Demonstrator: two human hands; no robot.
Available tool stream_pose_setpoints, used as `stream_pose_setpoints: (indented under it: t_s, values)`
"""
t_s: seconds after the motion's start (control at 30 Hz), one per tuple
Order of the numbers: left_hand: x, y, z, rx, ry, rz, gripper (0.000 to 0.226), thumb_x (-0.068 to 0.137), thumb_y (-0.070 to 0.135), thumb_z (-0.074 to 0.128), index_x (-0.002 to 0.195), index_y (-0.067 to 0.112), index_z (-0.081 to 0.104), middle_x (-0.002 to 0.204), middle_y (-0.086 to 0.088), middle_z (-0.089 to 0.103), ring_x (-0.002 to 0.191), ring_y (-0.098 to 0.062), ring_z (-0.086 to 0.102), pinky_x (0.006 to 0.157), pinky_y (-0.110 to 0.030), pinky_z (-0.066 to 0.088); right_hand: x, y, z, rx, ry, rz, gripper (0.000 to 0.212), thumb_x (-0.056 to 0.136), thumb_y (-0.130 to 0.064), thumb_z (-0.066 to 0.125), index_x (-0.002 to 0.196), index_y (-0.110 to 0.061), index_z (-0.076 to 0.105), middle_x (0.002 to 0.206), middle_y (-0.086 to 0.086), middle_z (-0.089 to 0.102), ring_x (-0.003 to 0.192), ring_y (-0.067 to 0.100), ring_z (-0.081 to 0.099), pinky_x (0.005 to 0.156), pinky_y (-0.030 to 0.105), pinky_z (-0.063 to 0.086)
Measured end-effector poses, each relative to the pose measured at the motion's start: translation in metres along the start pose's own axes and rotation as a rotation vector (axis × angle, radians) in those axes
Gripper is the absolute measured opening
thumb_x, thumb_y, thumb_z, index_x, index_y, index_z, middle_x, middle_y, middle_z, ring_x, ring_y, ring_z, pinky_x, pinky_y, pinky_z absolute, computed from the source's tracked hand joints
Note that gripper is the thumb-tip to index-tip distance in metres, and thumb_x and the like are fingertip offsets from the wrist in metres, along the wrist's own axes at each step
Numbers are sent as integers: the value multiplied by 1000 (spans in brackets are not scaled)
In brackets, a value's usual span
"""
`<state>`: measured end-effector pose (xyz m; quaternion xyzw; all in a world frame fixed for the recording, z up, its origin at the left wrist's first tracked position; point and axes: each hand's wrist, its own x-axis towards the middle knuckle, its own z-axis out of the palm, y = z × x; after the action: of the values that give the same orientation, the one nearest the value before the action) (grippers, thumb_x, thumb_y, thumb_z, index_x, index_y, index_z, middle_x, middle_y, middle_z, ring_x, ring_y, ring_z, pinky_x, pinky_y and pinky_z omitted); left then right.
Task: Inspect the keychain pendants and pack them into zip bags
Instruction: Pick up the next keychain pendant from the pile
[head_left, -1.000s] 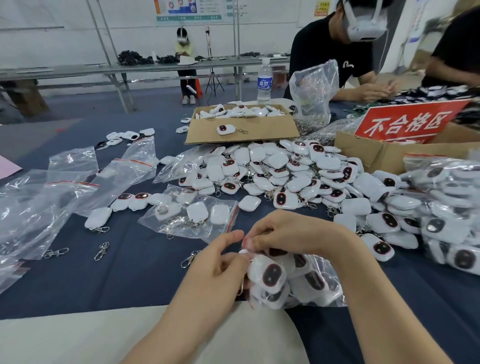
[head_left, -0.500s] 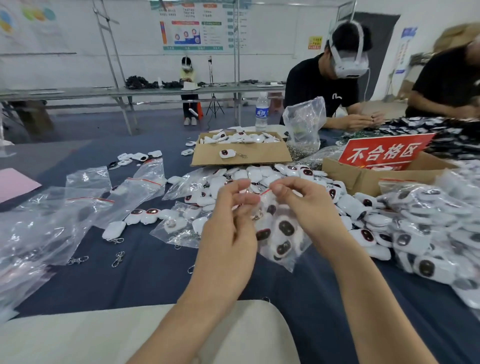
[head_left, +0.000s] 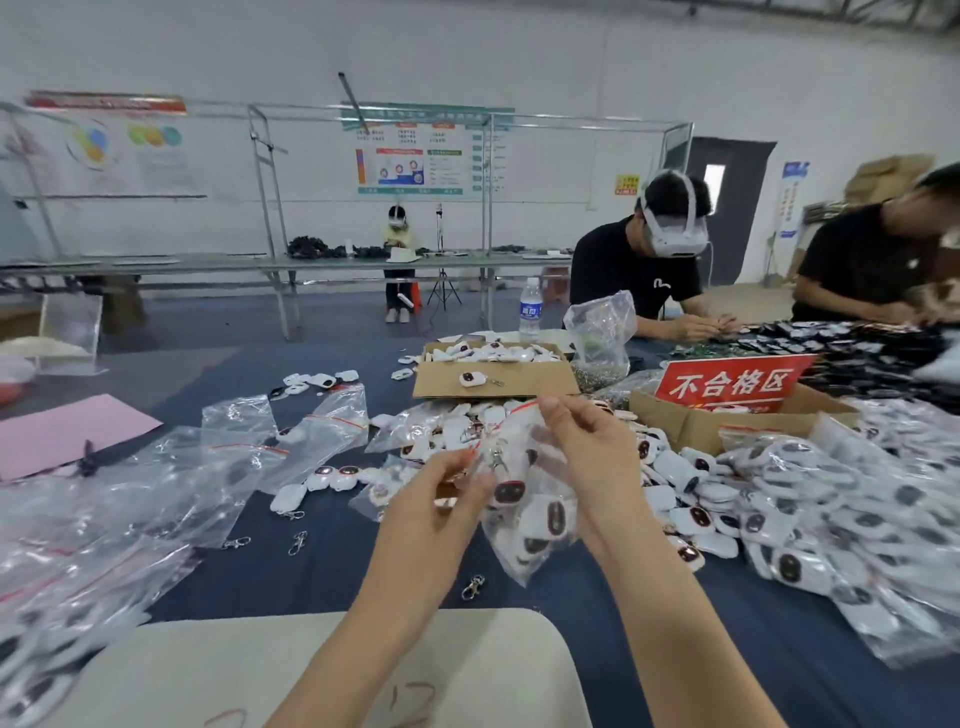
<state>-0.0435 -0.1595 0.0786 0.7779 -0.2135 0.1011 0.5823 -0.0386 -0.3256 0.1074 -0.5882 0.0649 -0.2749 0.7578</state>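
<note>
Sealing step in hand. Filled zip bag (head_left: 524, 558) of keychain pendants (head_left: 555, 518) is hanging low-left of the red sign (head_left: 730, 387). Right hand (head_left: 587, 457) is pinching its zip strip; left hand (head_left: 441, 509) is apparently pinching the opposite corner (blurred). Next move calls for pressing fingertips along the zip.

Bright, even light casts only soft shadows, glare streaks the zip bags (head_left: 156, 493) left of the red sign (head_left: 730, 387), and the person (head_left: 872, 260) right of it is blurred.
</note>
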Motion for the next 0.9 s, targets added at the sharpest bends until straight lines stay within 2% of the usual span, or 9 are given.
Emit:
stream_pose_setpoints:
  t_s: [0.17, 0.27, 0.37, 0.43, 0.53, 0.63, 0.77, 0.83, 0.9]
  values:
    - [16, 28, -27, 108, 126, 125, 26, 99, 22, 62, 94, 48, 65, 90, 31, 69, 86, 7, 65, 76, -14, 48, -25, -5, -5, -36, 26, -98, 13, 93, -32, 70, 90, -23, 78, 78, -8, 76, 79, 9, 70, 77, 25, 58]
    - [12, 42, -30, 190, 114, 208, 31, 100, 22, 59, 122, 44, 60, 90, 26, 67, 86, 10, 60, 72, -6, 42, -39, -6, -2, 24, 31, -43, 19, 94, -28, 69, 79, -24, 80, 78, -6, 75, 82, 13, 68, 76, 26, 59]
    - [6, 46, -45, 125, 121, 162, 56, 100, 19, 59, 149, 35, 38, 82, 16, 65, 81, 2, 60, 73, -13, 44, -49, -8, 0, 50, 7, 12, 23, 93, -35, 70, 75, -23, 80, 85, 4, 76, 83, 13, 69, 72, 22, 59]
    - [0, 46, -55, 150, 98, 144, 54, 101, 17, 58, 149, 34, 38, 83, 18, 65, 81, 1, 60, 71, -10, 45, -55, -11, 3, 4, 0, 0, 21, 91, -38, 71, 82, -22, 80, 91, 7, 76, 85, 16, 70, 80, 29, 60]
    - [-14, 45, -57, 109, 131, 162, 44, 102, 17, 56, 142, 34, 47, 82, 14, 66, 81, -1, 63, 73, -11, 45, -61, -18, 8, -68, -20, -49, 13, 92, -35, 71, 89, -26, 80, 86, -3, 77, 87, 15, 72, 91, 40, 60]
    - [-18, 47, -64, 136, 126, 237, 43, 100, 17, 59, 131, 45, 51, 82, 19, 65, 74, -1, 61, 67, -7, 44, -65, -23, 10, -62, -1, -95, 14, 94, -33, 69, 87, -27, 79, 85, -8, 77, 89, 15, 71, 88, 38, 59]
    - [-16, 43, -68, 87, 173, 211, 39, 100, 12, 59, 127, 39, 54, 79, 20, 67, 78, 2, 64, 74, -16, 47, -75, -22, 16, -140, -68, -161, 21, 94, -28, 68, 77, -37, 77, 73, -11, 74, 67, 2, 66, 76, 31, 60]
    - [-18, 38, -63, 54, 164, 196, 36, 99, 15, 61, 123, 42, 54, 79, 19, 68, 78, 3, 64, 70, -15, 45, -76, -17, 16, -134, -37, -134, 16, 96, -30, 66, 84, -31, 76, 77, -13, 74, 73, 5, 68, 83, 40, 61]
    - [-18, 28, -61, -51, 178, 149, 36, 98, 16, 64, 127, 35, 54, 82, 12, 72, 82, 2, 66, 73, -12, 46, -72, -10, 12, -146, -16, -135, 16, 97, -29, 65, 89, -22, 76, 80, -8, 74, 84, 16, 70, 83, 41, 61]
